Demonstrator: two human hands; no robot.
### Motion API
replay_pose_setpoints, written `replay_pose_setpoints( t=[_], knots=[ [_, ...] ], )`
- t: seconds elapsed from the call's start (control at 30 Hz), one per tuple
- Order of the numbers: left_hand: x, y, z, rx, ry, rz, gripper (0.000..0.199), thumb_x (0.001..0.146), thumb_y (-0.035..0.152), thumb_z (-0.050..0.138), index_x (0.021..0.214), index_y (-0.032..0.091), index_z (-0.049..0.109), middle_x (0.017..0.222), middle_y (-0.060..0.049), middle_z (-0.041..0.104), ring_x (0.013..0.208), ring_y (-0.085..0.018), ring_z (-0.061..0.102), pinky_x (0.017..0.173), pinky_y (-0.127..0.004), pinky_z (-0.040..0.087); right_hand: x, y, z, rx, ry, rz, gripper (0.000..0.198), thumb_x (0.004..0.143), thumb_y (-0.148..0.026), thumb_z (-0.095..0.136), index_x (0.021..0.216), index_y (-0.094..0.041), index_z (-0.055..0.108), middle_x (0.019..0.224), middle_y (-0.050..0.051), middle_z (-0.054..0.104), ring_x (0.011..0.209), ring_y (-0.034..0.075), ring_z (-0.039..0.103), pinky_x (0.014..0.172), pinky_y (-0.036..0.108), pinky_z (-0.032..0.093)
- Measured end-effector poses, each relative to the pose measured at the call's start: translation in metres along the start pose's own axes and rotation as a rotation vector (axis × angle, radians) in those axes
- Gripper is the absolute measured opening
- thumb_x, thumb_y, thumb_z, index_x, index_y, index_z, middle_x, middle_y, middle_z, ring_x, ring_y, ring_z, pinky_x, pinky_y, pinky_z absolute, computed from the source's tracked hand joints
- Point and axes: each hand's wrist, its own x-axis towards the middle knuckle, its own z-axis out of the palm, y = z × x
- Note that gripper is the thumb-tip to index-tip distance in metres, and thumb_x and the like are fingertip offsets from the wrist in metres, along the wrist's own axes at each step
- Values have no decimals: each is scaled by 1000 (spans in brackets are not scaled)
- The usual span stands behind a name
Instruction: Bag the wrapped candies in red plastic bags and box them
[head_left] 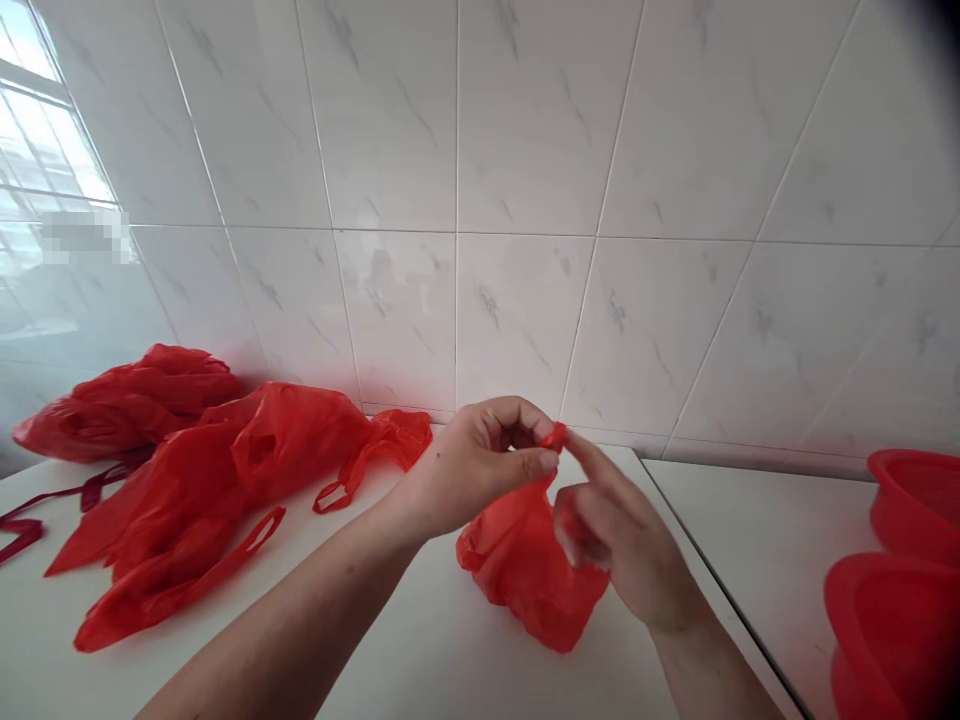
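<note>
A red plastic bag (pixel 517 570) hangs bunched just over the white tabletop, its twisted top end raised between my hands. My left hand (pixel 487 455) pinches that end between thumb and fingers. From the other side, my right hand (pixel 619 530) reaches in with its index finger at the twisted end. The remaining fingers of my right hand are curled round a red part of the bag, somewhat blurred. The bag's lower part puffs out below my hands.
Several crumpled red plastic bags (pixel 255 450) lie at the left, straps trailing on the white table (pixel 390 640). Red plastic basins (pixel 885 600) stand at the right, beyond a dark seam (pixel 720 580). A tiled wall (pixel 525 330) rises behind; a window (pixel 45 120) is at upper left.
</note>
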Motion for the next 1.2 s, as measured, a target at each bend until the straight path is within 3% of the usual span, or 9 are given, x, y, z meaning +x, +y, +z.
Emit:
replay_pose_setpoints(
  t=[0.1,0.23,0.43,0.57,0.67,0.8,0.9,1.1,1.2],
  knots=[
    [-5,-3,6,114,-36,48,12,81,23,63,92,20,60,86,-4,63,77,-16,61,65,-29,52,1,2,3,-153,-173,25,35,82,-55,59,77,-20,56,54,-4,47,50,10,40,50,23,30],
    [-13,-22,6,563,254,348,20,77,23,68,95,23,60,94,-4,62,88,-18,58,76,-30,50,11,13,2,-104,-40,132,49,83,-64,50,66,-18,50,51,-3,39,47,9,29,45,24,18],
    [-9,-59,7,986,33,475,13,81,24,65,93,20,65,85,-4,62,77,-16,53,75,-31,46,19,31,-3,75,129,215,51,82,-62,51,57,-20,37,50,-5,29,45,8,23,42,23,18],
    [-5,-67,1,1138,-6,462,21,86,8,47,78,18,64,71,-3,57,66,-14,46,64,-28,41,23,36,-15,73,-37,278,41,89,-52,44,67,-19,51,50,-3,42,42,8,28,41,22,21],
    [-6,-69,-5,1045,83,326,18,83,8,50,76,19,62,78,-4,58,74,-17,50,66,-29,42,27,37,-27,124,-114,316,42,90,-53,42,78,-17,60,52,-2,48,41,8,32,43,21,25],
    [-9,-74,-7,616,198,47,8,84,17,51,81,21,57,108,-5,58,100,-20,53,81,-31,44,28,39,-41,185,-211,229,41,89,-53,47,91,-17,67,61,0,52,51,10,44,53,23,36],
    [-10,-79,-7,348,136,-127,12,90,26,42,82,21,50,91,-2,58,81,-15,54,67,-26,43,26,37,-43,44,-252,205,29,84,-44,57,90,-18,67,66,0,54,60,12,49,61,25,41],
    [-10,-76,0,351,170,-184,11,88,26,45,78,21,45,66,6,45,58,-9,38,51,-21,30,28,35,-29,-515,111,149,25,76,-23,56,100,-28,59,66,-5,50,58,12,46,52,24,38],
    [-11,-71,3,434,188,-152,12,87,27,47,76,21,48,67,6,50,60,-9,42,53,-20,33,28,34,-26,-540,152,173,26,76,-20,48,97,-28,62,65,-4,52,53,11,44,49,24,35]
  ],
)
